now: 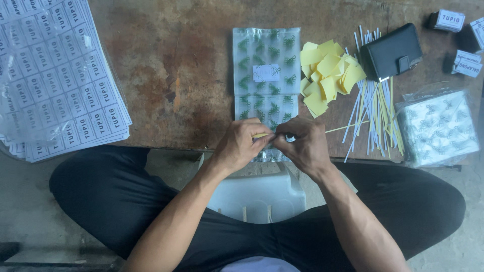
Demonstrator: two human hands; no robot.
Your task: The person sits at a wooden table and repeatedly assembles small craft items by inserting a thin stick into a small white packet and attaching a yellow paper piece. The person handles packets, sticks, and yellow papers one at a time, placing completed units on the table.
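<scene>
I see both hands meeting at the near edge of the bench (166, 75). My left hand (242, 146) is closed in a pinch on the end of a thin yellow strip (343, 128), which runs off to the right over the wood. My right hand (305, 146) is pinched shut against the near end of the clear patterned bag (266, 75), which lies flat and stretches away toward the far side; I cannot tell exactly what sits between its fingertips.

The main risk, as I judge it, is the strip. It is narrow and light, so a loose pinch could let it slip or fold on itself, and it may stick where it should not if it is adhesive. The bag hangs partly over the near edge, so a tug could pull it off onto the lap.

Just right of the bag lies a heap of yellow paper squares (327, 75), and beyond it a spread of white and yellow strips (375, 113). A careless sweep of my right wrist could scatter either. The black wallet (393, 50) and the label sheets (60, 85) at far left sit well apart.
</scene>
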